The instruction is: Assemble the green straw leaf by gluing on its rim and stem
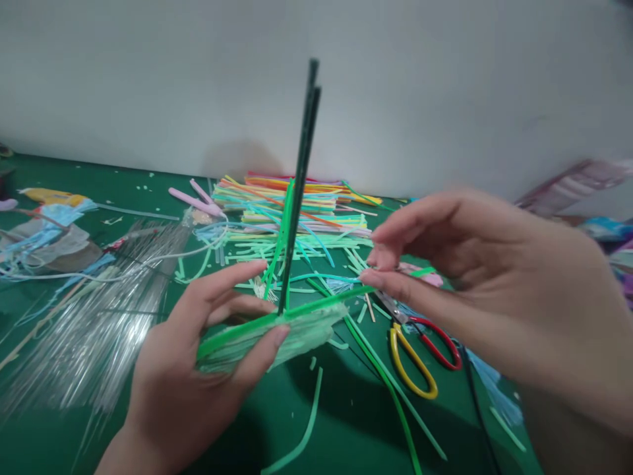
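Note:
My left hand [198,369] grips a pale green, layered block [306,333], thumb on its near side and fingers behind. A bright green strip [316,305] runs along the block's upper edge and stretches right. My right hand [475,257] pinches the strip's far end between thumb and fingertips, away from the block. Two or so thin dark rods [302,165] stand up from the block, slightly tilted. Below my right hand, scissors [410,343] with one yellow and one red handle lie on the table, their blades partly hidden.
A pile of colourful fuzzy stems [297,211] lies at the back by the wall. Left are a bundle of thin wires [109,330], a yellow glue gun [52,196] and a pink-handled tool [198,201]. Loose green strips [386,376] and offcuts are scattered on the green table [346,422].

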The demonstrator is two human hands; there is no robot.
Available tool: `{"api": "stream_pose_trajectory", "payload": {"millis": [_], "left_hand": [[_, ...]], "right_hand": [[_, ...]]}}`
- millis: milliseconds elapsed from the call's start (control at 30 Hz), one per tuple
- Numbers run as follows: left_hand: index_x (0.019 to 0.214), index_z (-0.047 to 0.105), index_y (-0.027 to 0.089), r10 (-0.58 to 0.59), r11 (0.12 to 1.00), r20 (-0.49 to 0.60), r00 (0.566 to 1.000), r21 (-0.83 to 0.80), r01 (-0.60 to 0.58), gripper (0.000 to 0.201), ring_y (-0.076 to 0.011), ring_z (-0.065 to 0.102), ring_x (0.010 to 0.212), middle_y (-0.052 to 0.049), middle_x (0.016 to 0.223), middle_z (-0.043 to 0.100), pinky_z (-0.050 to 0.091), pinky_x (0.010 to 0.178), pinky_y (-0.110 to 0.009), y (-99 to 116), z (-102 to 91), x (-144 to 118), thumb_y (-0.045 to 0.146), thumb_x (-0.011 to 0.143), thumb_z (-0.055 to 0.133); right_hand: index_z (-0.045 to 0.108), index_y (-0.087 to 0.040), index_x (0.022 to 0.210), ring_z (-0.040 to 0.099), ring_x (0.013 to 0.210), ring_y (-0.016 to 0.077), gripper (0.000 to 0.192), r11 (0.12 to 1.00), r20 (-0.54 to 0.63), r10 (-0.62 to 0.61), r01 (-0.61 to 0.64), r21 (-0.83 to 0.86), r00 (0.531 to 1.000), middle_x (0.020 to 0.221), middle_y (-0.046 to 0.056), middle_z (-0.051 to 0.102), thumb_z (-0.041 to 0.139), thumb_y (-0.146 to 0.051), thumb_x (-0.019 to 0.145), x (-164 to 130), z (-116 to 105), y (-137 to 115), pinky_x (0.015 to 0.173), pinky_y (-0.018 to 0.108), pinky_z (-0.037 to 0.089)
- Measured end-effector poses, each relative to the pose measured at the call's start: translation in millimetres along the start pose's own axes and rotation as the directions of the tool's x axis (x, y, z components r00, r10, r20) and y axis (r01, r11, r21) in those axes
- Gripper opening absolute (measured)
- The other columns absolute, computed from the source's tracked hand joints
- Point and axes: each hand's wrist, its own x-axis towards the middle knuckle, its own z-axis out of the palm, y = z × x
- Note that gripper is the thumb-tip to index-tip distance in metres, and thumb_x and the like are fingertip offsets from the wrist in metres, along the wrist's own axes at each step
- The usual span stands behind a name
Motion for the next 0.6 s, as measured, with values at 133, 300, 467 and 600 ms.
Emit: {"api": "stream_pose_trajectory", "payload": {"millis": [133, 300, 467, 600], "left_hand": [[0.13, 0.055, 0.029, 0.026, 1.0, 0.032, 0.999, 0.01, -0.027, 0.051, -0.0108, 0.076, 0.077, 0.008, 0.089, 0.073, 0.06, 0.073, -0.013, -2, -1.3, -2, 0.028, 0.083, 0.074], [0.133, 0.052, 0.03, 0.077, 0.997, 0.1, 0.992, -0.026, -0.075, 0.052, -0.0097, 0.076, 0.078, 0.009, 0.087, 0.076, 0.058, 0.078, -0.014, -5, -6.3, -3, 0.03, 0.084, 0.072], [0.135, 0.051, 0.029, 0.146, 0.989, 0.203, 0.968, -0.061, -0.137, 0.049, -0.014, 0.076, 0.082, 0.007, 0.085, 0.077, 0.06, 0.084, -0.023, -5, -13.1, -5, 0.031, 0.088, 0.066], [0.135, 0.051, 0.032, 0.1, 0.988, 0.214, 0.972, -0.139, -0.071, 0.047, -0.0161, 0.076, 0.082, 0.007, 0.08, 0.076, 0.06, 0.085, -0.029, -1, -12.4, -9, 0.034, 0.09, 0.063]], "right_hand": [[0.074, -0.022, 0.081, 0.067, 0.066, 0.0162, 0.016, 0.994, 0.024, 0.104, -0.103, -0.024, 0.994, 0.076, 0.001, 0.072, 0.08, -0.037, 0.078, 12, -14, 9, 0.06, 0.03, 0.053], [0.079, -0.023, 0.082, 0.067, 0.07, 0.0169, 0.012, 0.986, 0.234, 0.158, -0.138, -0.097, 0.959, 0.074, 0.001, 0.073, 0.076, -0.035, 0.082, 29, -21, 16, 0.064, 0.03, 0.05], [0.076, -0.03, 0.112, 0.064, 0.093, 0.0175, 0.025, 0.999, 0.598, -0.038, 0.007, 0.054, 0.8, 0.101, 0.001, 0.072, 0.069, -0.039, 0.09, 36, -16, 18, 0.079, 0.03, 0.049], [0.073, -0.034, 0.118, 0.057, 0.098, 0.0176, 0.034, 0.996, 0.723, -0.086, 0.063, 0.058, 0.685, 0.108, 0.002, 0.06, 0.076, -0.032, 0.085, 36, -6, 15, 0.085, 0.03, 0.046]]}}
